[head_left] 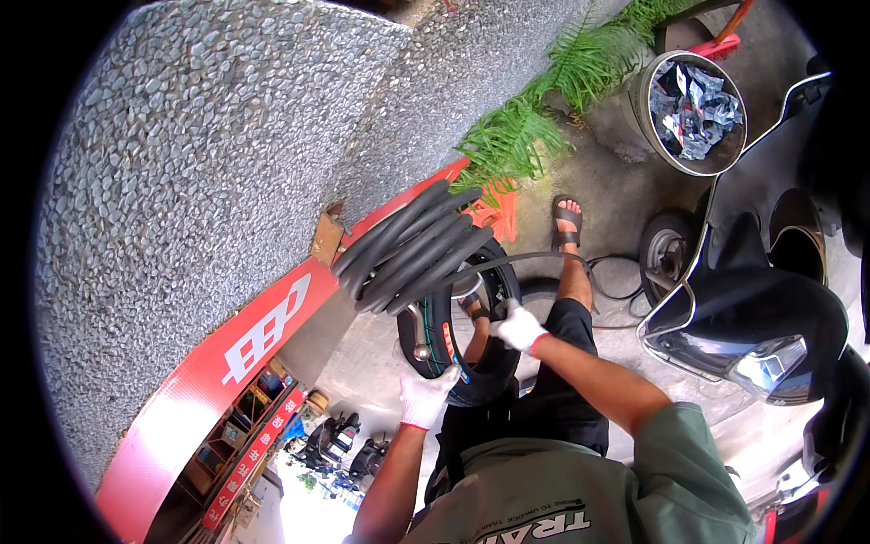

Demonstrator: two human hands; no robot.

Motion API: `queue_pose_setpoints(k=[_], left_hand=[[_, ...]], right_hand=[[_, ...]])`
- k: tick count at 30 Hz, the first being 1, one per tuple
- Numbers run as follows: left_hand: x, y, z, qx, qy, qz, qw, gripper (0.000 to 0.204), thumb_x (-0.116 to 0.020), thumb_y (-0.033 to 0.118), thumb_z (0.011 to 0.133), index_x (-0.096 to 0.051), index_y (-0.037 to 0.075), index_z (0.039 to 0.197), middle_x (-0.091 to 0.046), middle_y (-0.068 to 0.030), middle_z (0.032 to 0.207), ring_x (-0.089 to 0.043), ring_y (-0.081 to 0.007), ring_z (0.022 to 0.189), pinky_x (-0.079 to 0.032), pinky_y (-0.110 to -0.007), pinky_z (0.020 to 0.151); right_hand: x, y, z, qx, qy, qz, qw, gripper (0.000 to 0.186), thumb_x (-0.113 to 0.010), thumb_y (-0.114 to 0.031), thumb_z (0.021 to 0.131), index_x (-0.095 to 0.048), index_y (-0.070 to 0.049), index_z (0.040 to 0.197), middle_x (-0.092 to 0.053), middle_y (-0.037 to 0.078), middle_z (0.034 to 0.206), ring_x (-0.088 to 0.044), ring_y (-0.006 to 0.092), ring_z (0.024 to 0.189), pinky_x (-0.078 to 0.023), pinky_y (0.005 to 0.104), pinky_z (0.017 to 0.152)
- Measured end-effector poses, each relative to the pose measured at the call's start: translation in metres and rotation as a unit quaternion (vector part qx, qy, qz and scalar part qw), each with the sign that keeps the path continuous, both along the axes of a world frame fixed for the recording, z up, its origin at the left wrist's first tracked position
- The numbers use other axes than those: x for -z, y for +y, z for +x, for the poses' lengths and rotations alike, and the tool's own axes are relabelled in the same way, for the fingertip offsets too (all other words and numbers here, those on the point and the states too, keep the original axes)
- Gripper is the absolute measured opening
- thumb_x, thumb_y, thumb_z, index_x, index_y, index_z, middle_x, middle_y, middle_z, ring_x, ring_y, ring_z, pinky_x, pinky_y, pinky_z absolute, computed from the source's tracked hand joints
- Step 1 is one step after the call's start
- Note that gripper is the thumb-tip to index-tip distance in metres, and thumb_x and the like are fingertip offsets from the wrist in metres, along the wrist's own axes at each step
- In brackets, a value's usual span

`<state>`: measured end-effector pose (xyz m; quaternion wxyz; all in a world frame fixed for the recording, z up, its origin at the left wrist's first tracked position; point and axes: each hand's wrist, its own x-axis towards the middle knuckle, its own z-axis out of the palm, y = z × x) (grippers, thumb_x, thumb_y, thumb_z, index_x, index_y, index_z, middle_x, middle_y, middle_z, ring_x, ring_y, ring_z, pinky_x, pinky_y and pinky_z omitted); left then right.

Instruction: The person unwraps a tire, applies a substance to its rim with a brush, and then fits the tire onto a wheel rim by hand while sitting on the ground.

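Observation:
My left hand (428, 396), in a white glove, grips the lower left of a black tyre (497, 372) with coloured labels on its side. My right hand (518, 326), also gloved, has its fingers closed on the right part of the same tyre, at its inner edge. Just above the tyre, thick coils of black hose (408, 245) hang beside a red board, and a thinner black line runs from near them off to the right. A metal fitting (420, 349) with a round end lies against the tyre's left side.
A black scooter (743, 317) stands at my right. A bucket (641, 113) holds crumpled wrappers, near ferns (517, 136) along a pebbled wall (199, 163). A red sign board (181, 417), shelves and parked scooters (344, 440) are at left. My sandalled foot (567, 218) rests on the concrete floor.

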<state>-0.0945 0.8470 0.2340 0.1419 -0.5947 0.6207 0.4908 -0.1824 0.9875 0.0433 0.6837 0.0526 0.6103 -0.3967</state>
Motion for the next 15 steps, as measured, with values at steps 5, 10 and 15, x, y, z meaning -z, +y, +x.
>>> queue_pose_setpoints(k=[5, 10, 15], left_hand=[[-0.002, -0.019, 0.001, 0.081, 0.009, -0.046, 0.996, 0.093, -0.084, -0.001, 0.076, -0.027, 0.000, 0.149, -0.060, -0.0129, 0.122, -0.065, -0.0198, 0.104, -0.058, -0.034, 0.090], [-0.018, -0.020, -0.030, 0.108, 0.014, -0.051, 0.993, 0.093, -0.083, 0.000, 0.079, -0.026, 0.002, 0.152, -0.058, -0.0118, 0.123, -0.064, -0.0191, 0.104, -0.059, -0.034, 0.089], [-0.024, -0.023, -0.041, -0.030, -0.005, 0.005, 1.000, 0.087, -0.084, -0.001, 0.074, -0.035, 0.002, 0.146, -0.062, -0.0147, 0.126, -0.066, -0.0209, 0.106, -0.057, -0.035, 0.096]], right_hand=[[0.047, 0.106, -0.160, 0.253, 0.112, -0.004, 0.961, 0.049, -0.079, -0.023, 0.086, -0.058, 0.002, 0.122, -0.068, 0.012, 0.100, -0.066, 0.0185, 0.088, -0.056, 0.0345, 0.074], [0.050, 0.153, -0.336, 0.432, 0.244, 0.112, 0.861, 0.055, -0.074, -0.043, 0.093, -0.056, -0.006, 0.129, -0.065, 0.007, 0.106, -0.065, 0.0172, 0.078, -0.054, 0.0341, 0.063], [0.080, 0.150, -0.278, 0.316, 0.278, 0.116, 0.900, 0.042, -0.066, -0.031, 0.097, -0.066, -0.001, 0.127, -0.068, 0.005, 0.091, -0.060, 0.0138, 0.070, -0.049, 0.0305, 0.063]])
